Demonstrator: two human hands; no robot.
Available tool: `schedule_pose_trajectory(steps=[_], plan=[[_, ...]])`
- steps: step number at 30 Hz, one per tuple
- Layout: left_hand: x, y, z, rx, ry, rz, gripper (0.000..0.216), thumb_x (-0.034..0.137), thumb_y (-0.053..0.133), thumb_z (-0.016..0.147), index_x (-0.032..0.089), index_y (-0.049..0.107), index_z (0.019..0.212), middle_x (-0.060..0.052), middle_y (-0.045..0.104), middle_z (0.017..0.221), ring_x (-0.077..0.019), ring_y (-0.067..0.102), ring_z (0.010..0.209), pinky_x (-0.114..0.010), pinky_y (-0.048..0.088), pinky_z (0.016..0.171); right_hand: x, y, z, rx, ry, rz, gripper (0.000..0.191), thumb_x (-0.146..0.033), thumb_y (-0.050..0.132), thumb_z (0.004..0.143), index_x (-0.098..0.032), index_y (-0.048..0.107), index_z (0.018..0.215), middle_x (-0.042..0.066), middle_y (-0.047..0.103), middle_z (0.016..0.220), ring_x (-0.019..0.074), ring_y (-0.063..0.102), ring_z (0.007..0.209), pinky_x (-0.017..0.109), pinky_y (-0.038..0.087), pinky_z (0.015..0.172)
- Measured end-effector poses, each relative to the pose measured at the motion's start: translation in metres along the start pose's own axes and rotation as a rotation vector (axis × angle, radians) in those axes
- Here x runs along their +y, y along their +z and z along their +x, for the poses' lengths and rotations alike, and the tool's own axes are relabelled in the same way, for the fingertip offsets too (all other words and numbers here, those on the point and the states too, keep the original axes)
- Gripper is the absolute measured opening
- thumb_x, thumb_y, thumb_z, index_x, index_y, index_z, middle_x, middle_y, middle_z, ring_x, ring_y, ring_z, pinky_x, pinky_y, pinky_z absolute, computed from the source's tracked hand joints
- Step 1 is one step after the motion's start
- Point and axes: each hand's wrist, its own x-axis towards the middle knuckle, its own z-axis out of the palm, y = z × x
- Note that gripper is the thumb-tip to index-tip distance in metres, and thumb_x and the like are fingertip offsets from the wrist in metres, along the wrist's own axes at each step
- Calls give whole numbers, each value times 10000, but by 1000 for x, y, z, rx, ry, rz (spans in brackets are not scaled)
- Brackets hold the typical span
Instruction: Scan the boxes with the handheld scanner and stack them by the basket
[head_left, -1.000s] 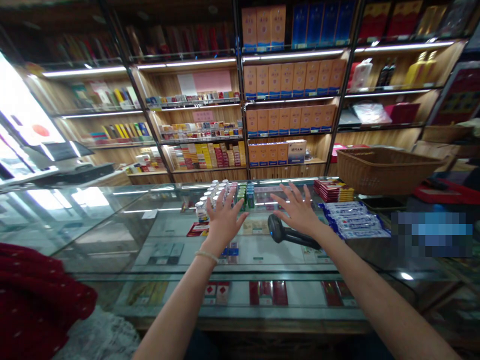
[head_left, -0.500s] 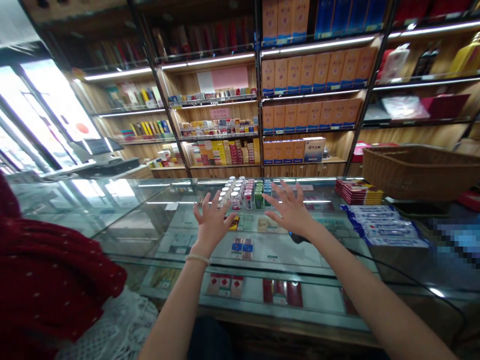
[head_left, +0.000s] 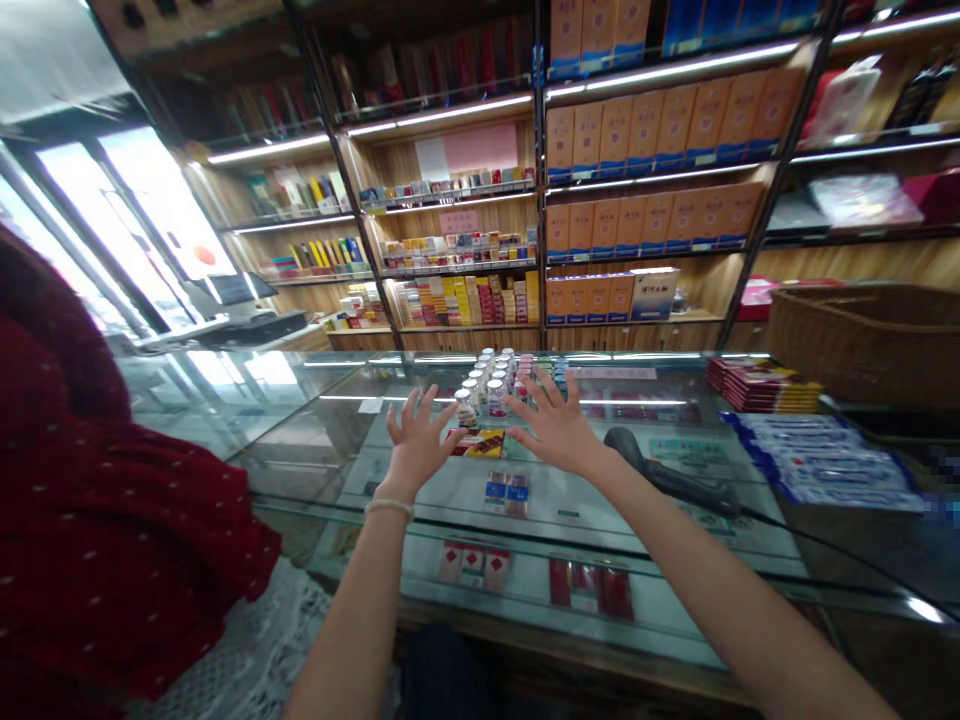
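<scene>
My left hand (head_left: 417, 446) is held over the glass counter (head_left: 300, 425) with its fingers spread and nothing in them. My right hand (head_left: 556, 428) hovers to its right, fingers also apart, holding nothing. Between them lies a flat yellow and dark-red packet (head_left: 486, 443). Just beyond the fingertips stand several small white-capped bottles (head_left: 496, 396) in rows. Pink, green and blue packs (head_left: 545, 366) stand beside them, partly hidden behind my right hand. A black handheld barcode scanner (head_left: 675, 481) with a cable lies on the glass by my right forearm.
Blue-and-white wrapped packets (head_left: 821, 460) and stacked red-yellow packs (head_left: 761, 386) lie on the right, near a brown basket (head_left: 862, 335). A person in a red dotted garment (head_left: 142, 500) is close on the left. Stocked shelves (head_left: 465, 270) line the back wall.
The view has swung slightly left, so the scene sits farther right. My hands have shifted left relative to the goods, uncovering more of the scanner and the yellow packet. Both stay spread.
</scene>
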Motion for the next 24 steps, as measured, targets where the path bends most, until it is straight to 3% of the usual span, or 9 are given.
schedule_pose_trajectory(steps=[7, 12, 24], plan=[[-32, 3, -2, -133, 36, 24, 656, 679, 686, 823, 382, 624, 1406, -67, 327, 1684, -376, 227, 1557, -583, 85, 1261, -14, 20, 9, -91, -10, 12, 630, -666, 398, 995, -304, 514, 1497, 84, 314, 1682, 337, 162, 1567, 616, -86, 1246], [-51, 17, -3, -266, 29, -21, 779, 765, 709, 740, 402, 602, 1421, -58, 235, 1719, -378, 150, 1582, -594, 15, 1264, -21, 41, 9, -136, -41, 23, 730, -743, 472, 926, -285, 536, 1491, 101, 282, 1694, 372, 124, 1573, 600, -140, 1238], [-64, 26, 9, -460, 18, -106, 793, 802, 708, 678, 406, 651, 1363, -93, 273, 1705, -425, 149, 1576, -678, 70, 1220, -15, 68, 5, -203, -59, 13, 736, -774, 477, 902, -248, 633, 1392, 111, 291, 1689, 366, 101, 1586, 578, -190, 1240]])
